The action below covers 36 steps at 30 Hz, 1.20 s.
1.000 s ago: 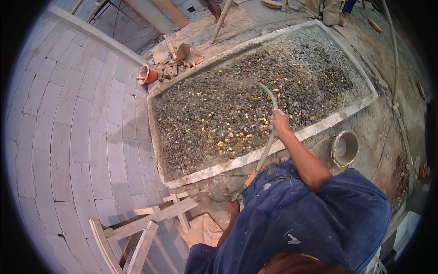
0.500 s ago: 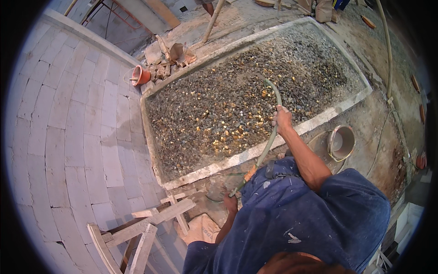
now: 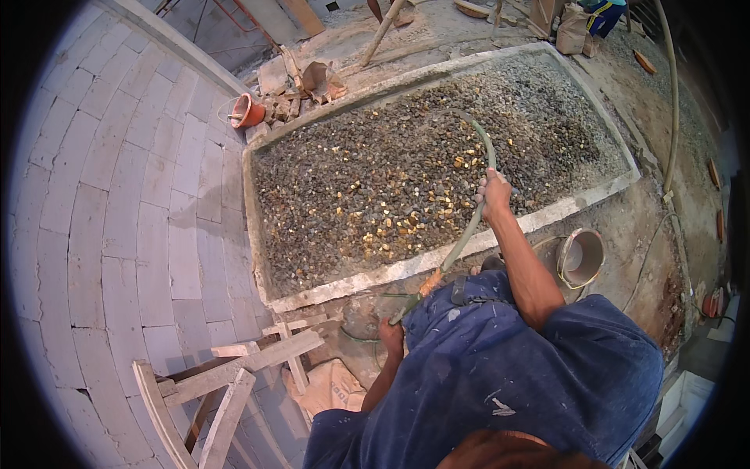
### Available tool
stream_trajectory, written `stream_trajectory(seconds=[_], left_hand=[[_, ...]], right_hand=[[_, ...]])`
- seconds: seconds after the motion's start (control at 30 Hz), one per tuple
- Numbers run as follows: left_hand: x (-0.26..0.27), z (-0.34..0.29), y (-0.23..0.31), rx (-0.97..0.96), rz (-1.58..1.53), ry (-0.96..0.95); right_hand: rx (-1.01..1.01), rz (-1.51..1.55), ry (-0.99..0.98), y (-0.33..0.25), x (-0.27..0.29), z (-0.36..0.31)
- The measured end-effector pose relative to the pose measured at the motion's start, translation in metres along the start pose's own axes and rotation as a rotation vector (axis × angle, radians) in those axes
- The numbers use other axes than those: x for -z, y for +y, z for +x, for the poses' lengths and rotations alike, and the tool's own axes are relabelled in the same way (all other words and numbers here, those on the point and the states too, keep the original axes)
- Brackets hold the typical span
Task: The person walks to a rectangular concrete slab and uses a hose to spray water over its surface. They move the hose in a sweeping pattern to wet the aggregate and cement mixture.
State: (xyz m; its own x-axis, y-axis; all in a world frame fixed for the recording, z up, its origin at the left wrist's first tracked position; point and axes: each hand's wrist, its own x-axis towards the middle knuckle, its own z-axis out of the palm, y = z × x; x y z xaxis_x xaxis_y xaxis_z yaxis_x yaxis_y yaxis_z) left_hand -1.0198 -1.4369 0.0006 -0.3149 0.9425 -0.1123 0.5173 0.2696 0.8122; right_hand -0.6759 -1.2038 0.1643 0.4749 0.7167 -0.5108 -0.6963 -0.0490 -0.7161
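Note:
My right hand [image 3: 495, 193] is wrapped round a green hose [image 3: 467, 236] over the near side of a rectangular bed of wet pebbles [image 3: 351, 195]. Lower down, by my left hip, my left hand [image 3: 392, 333] grips the same hose below an orange-brown wrapped joint [image 3: 430, 284]. Past my right hand the hose arcs up and bends left, its far end low over the pebbles. Water at the tip is too faint to make out. A pale concrete rim [image 3: 375, 280] surrounds the pebbles, which are dark and shiny with yellowish ones among them.
A grey block wall [image 3: 117, 227] runs along the left. Wooden trestle pieces [image 3: 242, 367] stand beside a sack [image 3: 332, 387] at lower left. A grey bucket [image 3: 582, 258] is at right, an orange bucket [image 3: 248, 111] at upper left. Another person's legs [image 3: 605, 16] show at far right.
My left hand has risen slightly beside my hip, and my right hand has shifted a little right and up with the hose. The whole view has tilted slightly.

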Motion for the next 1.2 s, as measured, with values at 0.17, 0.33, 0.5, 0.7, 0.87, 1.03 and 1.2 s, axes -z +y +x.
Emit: stream_trajectory(seconds=[0.17,0.33,0.5,0.7,0.87,1.03,1.2], left_hand=[[0.009,0.001,0.041,0.115,-0.047,-0.043],[0.01,0.003,0.023,0.115,-0.105,-0.036],[0.003,0.005,-0.037,0.04,0.055,0.071],[0.009,0.0,-0.037,0.024,0.111,0.123],[0.006,0.0,-0.032,0.032,0.156,0.198],[0.011,-0.001,-0.014,0.123,0.14,0.182],[0.013,-0.001,-0.023,0.15,0.141,0.183]], right_hand=[[-0.005,0.001,-0.002,-0.003,-0.005,-0.002],[-0.033,-0.039,-0.038,0.01,-0.009,0.003],[-0.048,-0.094,-0.085,0.027,-0.02,0.0],[-0.105,-0.095,-0.149,0.03,-0.048,-0.012],[-0.096,-0.134,-0.204,0.031,-0.065,-0.017],[-0.111,-0.134,-0.213,0.038,-0.072,-0.016],[-0.12,-0.149,-0.191,0.043,-0.068,-0.018]])
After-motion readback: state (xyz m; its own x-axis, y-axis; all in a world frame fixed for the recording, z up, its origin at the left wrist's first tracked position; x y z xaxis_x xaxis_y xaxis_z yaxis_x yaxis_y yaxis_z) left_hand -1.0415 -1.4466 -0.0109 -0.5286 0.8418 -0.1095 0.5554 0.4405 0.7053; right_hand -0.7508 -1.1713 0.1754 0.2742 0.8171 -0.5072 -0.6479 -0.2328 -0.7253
